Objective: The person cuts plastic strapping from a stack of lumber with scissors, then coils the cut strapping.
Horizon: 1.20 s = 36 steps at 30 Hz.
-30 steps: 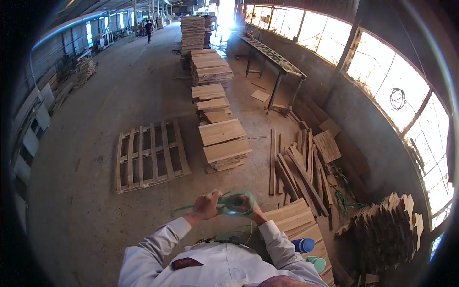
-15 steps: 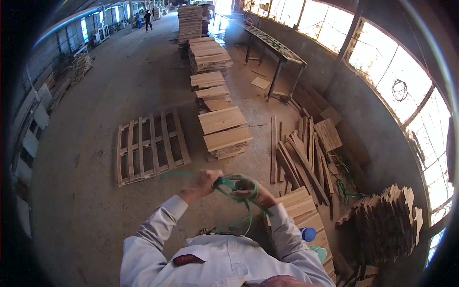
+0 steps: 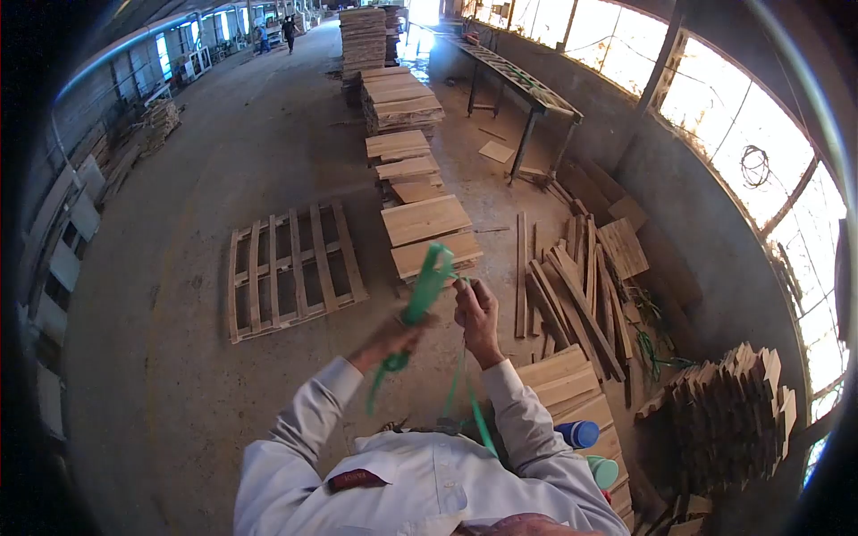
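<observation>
A green strap (image 3: 427, 288), folded into a narrow bundle, stands up in front of my chest. My left hand (image 3: 398, 336), smeared by motion, is closed around the lower part of this bundle, and a loose end dangles below it. To the right, my right hand (image 3: 478, 314) is raised with its fingers pinched on a thin stretch of the same strap. A length of strap hangs from between the hands down toward my waist. Beyond the hands lies a stack of wooden boards (image 3: 427, 221).
A slatted wooden pallet (image 3: 295, 259) rests on the floor at left. Loose wood strips (image 3: 581, 304) and a pile of cut boards (image 3: 724, 420) lie at right. Close to my right arm, a blue-lidded container (image 3: 581, 434) sits on boards. People (image 3: 289, 34) are far off.
The wide loops of strap around my hands are now a narrow upright bundle in my left hand. My right hand has risen and pinches the strap.
</observation>
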### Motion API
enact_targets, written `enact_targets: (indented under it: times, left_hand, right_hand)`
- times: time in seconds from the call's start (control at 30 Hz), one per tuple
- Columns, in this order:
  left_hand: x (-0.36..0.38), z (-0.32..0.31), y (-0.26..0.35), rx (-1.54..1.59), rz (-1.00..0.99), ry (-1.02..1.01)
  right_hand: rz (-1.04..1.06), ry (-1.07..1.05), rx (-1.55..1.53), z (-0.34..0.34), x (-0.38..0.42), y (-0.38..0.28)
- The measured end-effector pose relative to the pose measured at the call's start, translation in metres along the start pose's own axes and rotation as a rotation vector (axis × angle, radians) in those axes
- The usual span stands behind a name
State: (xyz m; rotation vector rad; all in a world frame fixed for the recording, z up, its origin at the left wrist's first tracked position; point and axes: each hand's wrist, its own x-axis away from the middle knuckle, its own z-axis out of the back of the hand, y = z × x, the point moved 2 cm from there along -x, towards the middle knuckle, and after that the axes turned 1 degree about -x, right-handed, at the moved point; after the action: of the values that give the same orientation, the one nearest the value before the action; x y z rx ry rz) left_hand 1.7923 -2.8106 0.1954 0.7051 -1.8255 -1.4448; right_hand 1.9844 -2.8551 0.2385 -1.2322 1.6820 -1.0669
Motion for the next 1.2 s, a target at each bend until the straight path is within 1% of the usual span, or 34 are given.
enact_targets:
  times: [0.07,0.17,0.2,0.27,0.3,0.37,0.43,0.47,0.5,0.53,0.57,0.63,0.7,0.8,0.9,1.0,1.03,1.2]
  left_hand:
    - [0.012,-0.039,0.011,-0.059,-0.044,0.034]
    - [0.009,-0.050,0.000,0.001,-0.051,0.013]
    - [0.004,-0.052,-0.002,0.020,-0.058,0.006]
    - [-0.004,-0.053,-0.006,-0.152,-0.098,-0.019]
    - [-0.004,-0.054,-0.010,-0.237,-0.104,-0.035]
    - [-0.006,-0.060,0.001,-0.071,-0.196,-0.067]
    - [-0.015,-0.054,-0.004,-0.139,-0.167,-0.075]
    - [-0.017,-0.056,-0.005,-0.073,-0.146,-0.097]
    - [-0.022,-0.059,0.001,-0.015,-0.150,-0.116]
    - [-0.025,-0.061,0.005,-0.036,-0.158,-0.109]
    - [-0.026,-0.063,0.009,-0.058,-0.169,-0.099]
    - [-0.030,-0.060,0.012,-0.103,-0.186,-0.091]
    - [-0.033,-0.058,0.009,-0.151,-0.186,-0.103]
    - [-0.031,-0.067,0.016,-0.216,-0.074,-0.048]
    - [-0.046,-0.068,0.008,-0.224,-0.132,-0.084]
    - [-0.042,-0.072,0.027,-0.204,-0.171,-0.112]
    - [-0.044,-0.074,0.024,-0.213,-0.170,-0.117]
    - [-0.060,-0.075,0.021,-0.216,-0.218,-0.123]
  right_hand:
    - [0.066,0.079,-0.091,-0.010,-0.007,-0.001]
    - [0.132,0.166,-0.188,-0.025,-0.008,0.001]
    - [0.141,0.138,-0.158,-0.026,-0.011,-0.002]
    - [0.153,0.099,-0.106,-0.023,-0.017,-0.008]
    - [0.226,0.089,0.009,-0.021,-0.022,-0.012]
    - [0.326,0.085,0.239,-0.014,-0.033,-0.012]
    - [0.109,0.159,0.020,-0.016,-0.036,-0.021]
    - [0.169,0.182,0.090,-0.009,-0.044,-0.016]
    - [0.186,0.194,0.101,-0.004,-0.051,-0.016]
    - [0.203,0.206,0.112,0.000,-0.058,-0.017]
    - [0.157,0.217,0.059,-0.001,-0.058,-0.025]
    - [0.041,0.262,-0.189,-0.006,-0.059,-0.040]
    - [-0.101,0.339,-0.579,-0.007,-0.057,-0.046]
    - [-0.006,0.455,-0.489,0.020,-0.076,-0.024]
    - [0.034,0.522,-0.252,0.015,-0.071,-0.046]
    - [0.092,0.629,-0.230,0.021,-0.080,-0.055]
    - [0.116,0.661,-0.210,0.022,-0.080,-0.063]
    - [0.224,0.660,-0.180,0.017,-0.089,-0.060]
